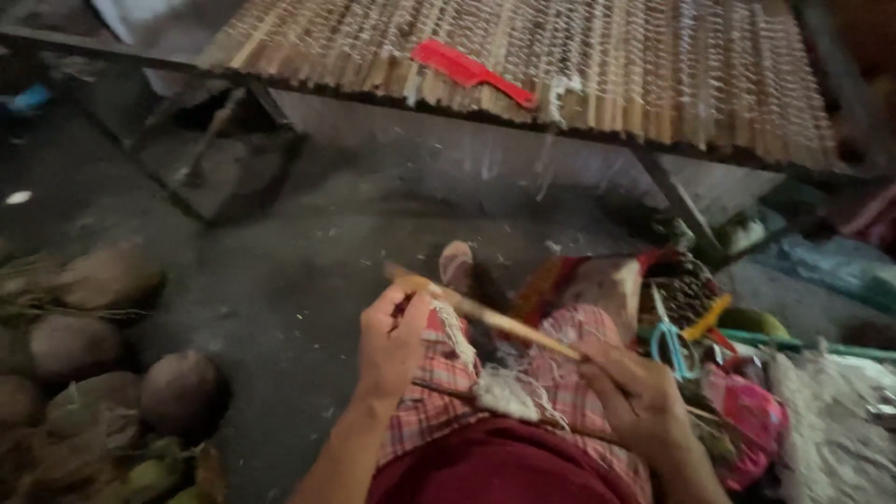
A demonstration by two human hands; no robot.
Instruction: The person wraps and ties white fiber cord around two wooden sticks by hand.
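My left hand (392,341) grips the near-left end of a thin wooden stick (495,319) held over my lap. My right hand (639,392) holds the same stick at its other end. Pale white fibre (504,392) hangs from the stick and lies bunched on my checked cloth (439,401). A second thin stick (439,388) lies across my lap beneath the fibre. In front of me stands a frame with a woven mat of slats and white threads (653,65), and a red comb (471,72) rests on it.
Several brown coconuts (103,355) lie on the dark floor at the left. Blue-handled scissors (674,347) and a yellow item sit among colourful cloth at my right. A dark metal frame leg (677,201) slants down under the mat.
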